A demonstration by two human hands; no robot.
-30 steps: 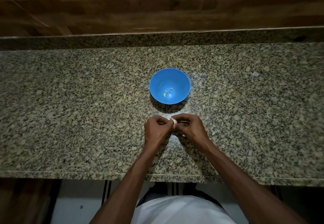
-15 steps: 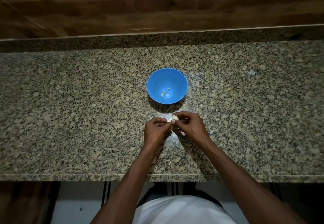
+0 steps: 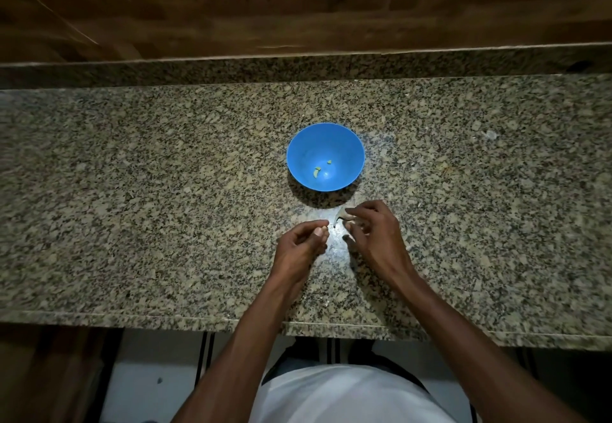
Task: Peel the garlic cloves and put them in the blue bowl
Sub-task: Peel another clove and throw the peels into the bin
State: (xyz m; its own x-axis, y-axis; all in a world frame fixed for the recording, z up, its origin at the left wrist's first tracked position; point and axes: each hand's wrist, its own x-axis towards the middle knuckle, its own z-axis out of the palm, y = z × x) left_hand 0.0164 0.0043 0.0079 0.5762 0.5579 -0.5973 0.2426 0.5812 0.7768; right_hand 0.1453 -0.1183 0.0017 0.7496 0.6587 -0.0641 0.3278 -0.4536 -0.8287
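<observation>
A person stands at a speckled granite counter point(image 3: 132, 190), seen from above, both bare forearms reaching forward over its near edge. A blue bowl point(image 3: 299, 154) sits on the counter just beyond the hands, and two small pale pieces of garlic point(image 3: 317, 172) lie in its bottom.

A moment ago the two hands were pressed together, both working on one garlic clove between the fingertips. Now they have come apart, with a small gap of bare counter showing between them.

The right hand point(image 3: 374, 234) keeps the garlic clove point(image 3: 342, 219), pinched between thumb and curled fingertips just short of the bowl's near side. A thin curl of papery skin hangs from the clove's left end.

The left hand point(image 3: 301, 243) has drawn back a little. Its fingers are curled inward, with thumb and forefinger tips meeting as if nipping something. It is too small to tell whether a scrap of skin is held there or nothing at all.

The parting of the hands suggests a strip of skin has just been pulled loose, so peeling seems partly done. The clove is not yet in the bowl. More skin likely has to come off before it can be dropped in with the pieces already there.
</observation>
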